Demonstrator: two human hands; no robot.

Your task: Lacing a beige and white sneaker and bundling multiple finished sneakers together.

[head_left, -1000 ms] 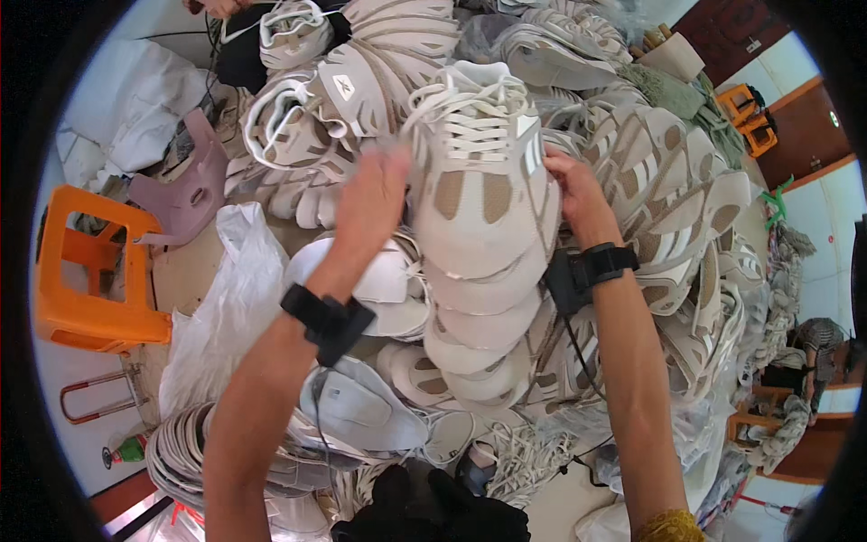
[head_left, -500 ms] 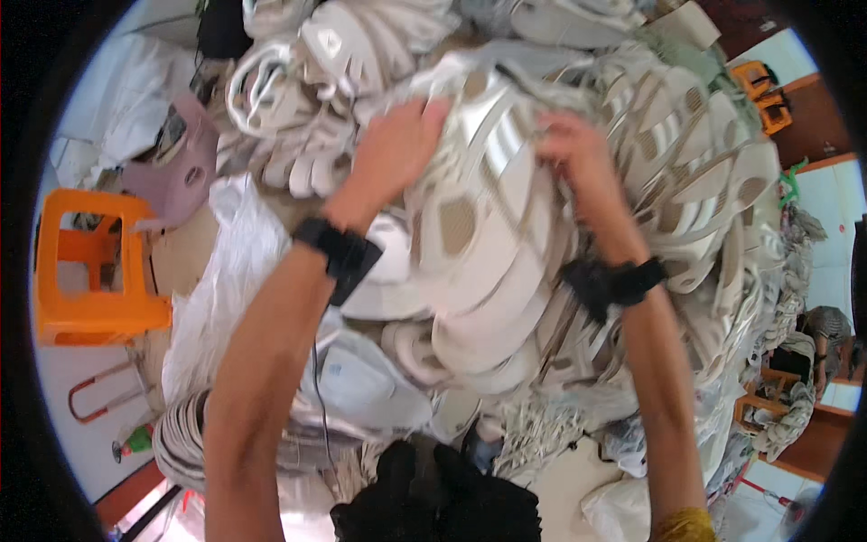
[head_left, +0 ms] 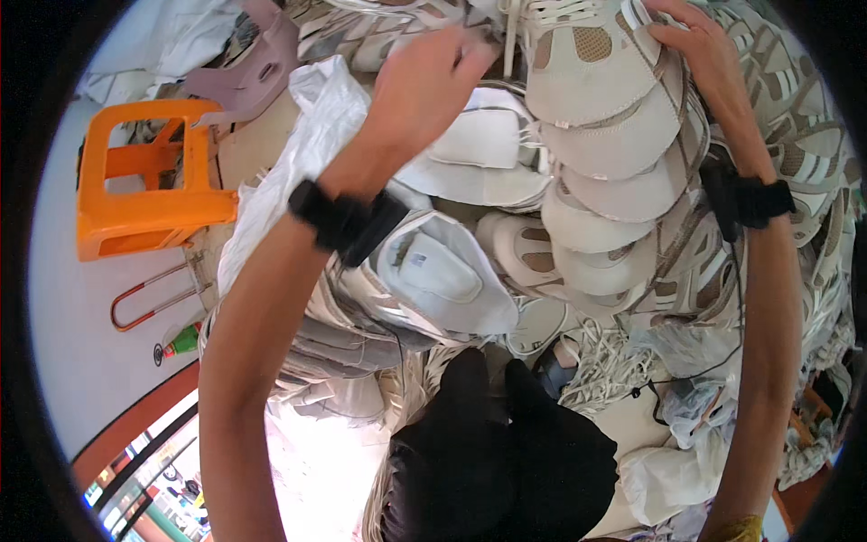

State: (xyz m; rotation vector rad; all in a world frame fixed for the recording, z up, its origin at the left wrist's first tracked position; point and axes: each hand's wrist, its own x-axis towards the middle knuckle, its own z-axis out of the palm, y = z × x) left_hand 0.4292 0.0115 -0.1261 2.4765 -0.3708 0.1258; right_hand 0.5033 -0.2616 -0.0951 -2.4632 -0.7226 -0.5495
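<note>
Long overlapping rows of beige shoe uppers (head_left: pixel 623 154) with mesh patches lie in front of me. At the top upper, my right hand (head_left: pixel 700 50) has thumb and fingers closed on its side edge, by a white strip. My left hand (head_left: pixel 429 86) is to the left of that upper, near a hanging pale lace (head_left: pixel 509 41). Its fingers are curled and smeared by motion, so whether they hold anything is unclear. Below the left hand lie a white-lined upper (head_left: pixel 479 140) and another white-lined upper (head_left: pixel 438 271). Black bands are on both wrists.
An orange plastic stool (head_left: pixel 158 181) and a mauve plastic piece (head_left: pixel 253 59) stand at the left, beside a white sack (head_left: pixel 312 117). More uppers (head_left: pixel 804 117) are heaped at the right. A pile of laces (head_left: pixel 610 361) and plastic bags (head_left: pixel 695 397) lie near my dark-clothed legs.
The view has shifted, so the heap sits higher and further right. My hands are further apart. The left has moved off the upper's laces; the right now grips an edge.
</note>
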